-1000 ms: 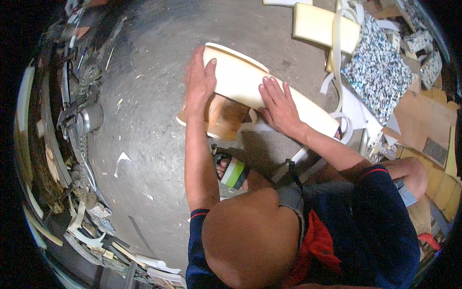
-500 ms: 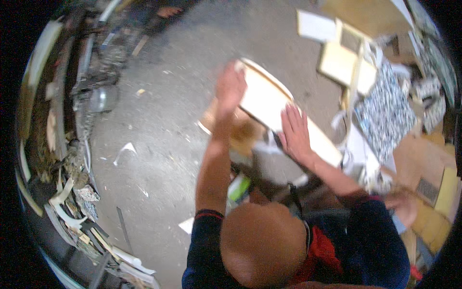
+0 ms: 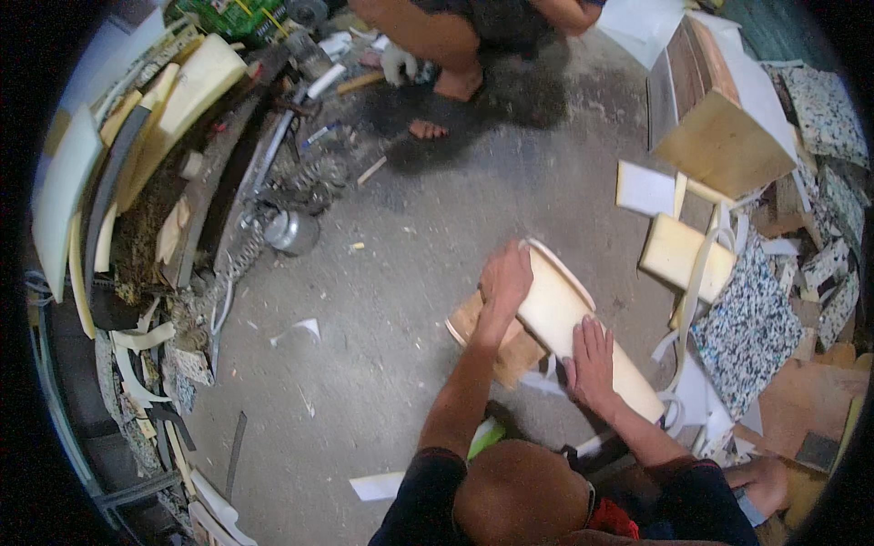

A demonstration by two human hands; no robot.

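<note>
A long cream slab that looks like foam [image 3: 555,300] lies at a slant before me, a pale curved strip [image 3: 566,273] along its far right edge. My left hand [image 3: 506,278] is closed over the slab's far left end, fingertips partly hidden at the edge. Flat on its middle, fingers stretched out, rests my right hand [image 3: 592,364]. Under the slab's left side, partly covered, is a brown wood-like block [image 3: 519,358]. White sheet scraps [image 3: 546,380] show below it, near my right wrist.
Foam offcuts [image 3: 182,118] and a metal canister [image 3: 291,232] lie at left. A person's bare foot [image 3: 428,129] is at the far side. At right are a speckled foam sheet [image 3: 748,323], a yellowish foam block [image 3: 687,257] and a standing box-like panel [image 3: 724,146].
The view has shifted, so the slab and both hands appear lower and further right, and the crouching person shows more. Both hands keep about the same places on the slab.
</note>
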